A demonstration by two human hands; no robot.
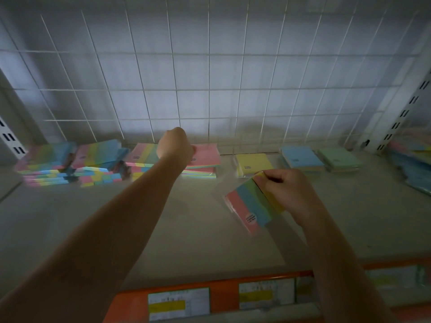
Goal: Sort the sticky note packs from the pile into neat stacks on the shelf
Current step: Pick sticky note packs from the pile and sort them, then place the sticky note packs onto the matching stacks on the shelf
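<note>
1. The right hand (289,194) pinches a striped pack (251,203) by its right end, held above the shelf (186,220); its long axis slants from near left to far right.
2. The left hand (176,145), fingers curled, reaches onto the far pink-topped stack (205,157); whether it grips a pack, I cannot tell.
3. The untidy pile (70,162) lies far left, nearer the left hand.
4. Yellow (254,163), blue (300,157) and green (338,157) stacks sit far right by the wire grid (210,89); bare shelf lies near.
</note>
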